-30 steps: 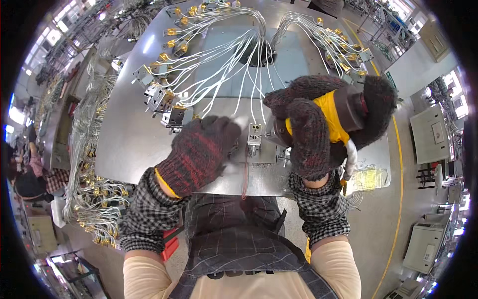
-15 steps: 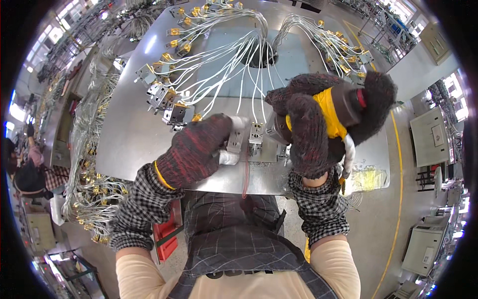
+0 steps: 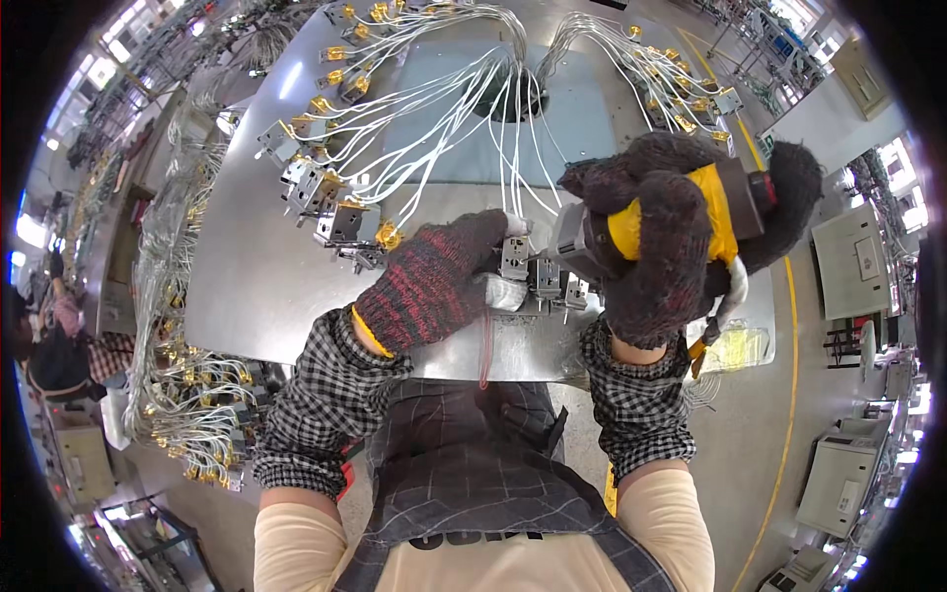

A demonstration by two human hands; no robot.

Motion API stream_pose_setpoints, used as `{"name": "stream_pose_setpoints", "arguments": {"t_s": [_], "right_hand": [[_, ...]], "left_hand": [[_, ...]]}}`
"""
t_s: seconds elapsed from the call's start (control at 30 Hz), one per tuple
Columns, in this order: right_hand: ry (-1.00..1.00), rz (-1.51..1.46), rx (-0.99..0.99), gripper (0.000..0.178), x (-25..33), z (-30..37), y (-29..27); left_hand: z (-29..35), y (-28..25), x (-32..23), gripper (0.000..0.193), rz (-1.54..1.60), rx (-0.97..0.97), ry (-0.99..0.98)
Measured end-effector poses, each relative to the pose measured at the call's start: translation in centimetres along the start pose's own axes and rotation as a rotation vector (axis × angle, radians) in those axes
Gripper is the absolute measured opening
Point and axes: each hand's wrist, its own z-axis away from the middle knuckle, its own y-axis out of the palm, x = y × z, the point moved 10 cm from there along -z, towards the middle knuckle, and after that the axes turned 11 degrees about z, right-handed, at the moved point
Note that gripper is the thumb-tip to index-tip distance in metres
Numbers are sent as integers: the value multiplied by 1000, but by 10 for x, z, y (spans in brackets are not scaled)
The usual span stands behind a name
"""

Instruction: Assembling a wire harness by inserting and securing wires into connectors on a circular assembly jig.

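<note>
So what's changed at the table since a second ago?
The left hand has moved right, bringing a metal block close to other blocks. The right hand has also moved right, keeping hold of the tool. I see nothing let go. The white wires still fan across the table.

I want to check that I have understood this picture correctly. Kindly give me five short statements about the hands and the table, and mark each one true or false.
1. The right hand grips a dark tool with yellow bands. True.
2. The left hand is bare. False: it wears a dark and red knitted glove.
3. The left hand's fingers hold a small metal block. True.
4. All the white wires spread to the left side of the table. False: some spread to the right side too.
5. A thin reddish cord reaches over the near edge of the table. True.
</note>
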Motion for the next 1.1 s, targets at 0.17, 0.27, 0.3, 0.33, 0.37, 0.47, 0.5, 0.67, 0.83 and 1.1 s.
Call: {"name": "stream_pose_setpoints", "arguments": {"t_s": [0.17,0.27,0.3,0.33,0.37,0.47,0.5,0.67,0.83,1.1], "right_hand": [[1146,-908,-455,53,-150,185,-75],[1058,-1093,-424,53,-133,154,-52],[1044,-1137,-404,53,-128,144,-42],[1040,-1173,-390,53,-127,140,-36],[1039,-1195,-373,54,-127,137,-33],[980,-1152,-259,54,-137,141,-34],[959,-1123,-247,54,-134,132,-28],[346,-227,-104,55,-54,42,-37],[-20,99,-136,58,-6,5,-23],[-34,209,-320,65,13,-10,-60]], "left_hand": [[0,5,3,48,41,1,44],[7,8,4,55,195,24,-96],[16,-13,-34,62,-295,-130,119],[30,-22,-72,70,-778,-276,337],[35,-38,-76,77,-927,-347,283],[43,-76,-64,62,-1272,-335,220],[46,-85,-60,59,-1304,-295,205],[40,-66,-87,58,-1118,-235,113],[33,-35,-43,61,-193,-21,69],[1,17,-52,68,-266,-91,350]]}}
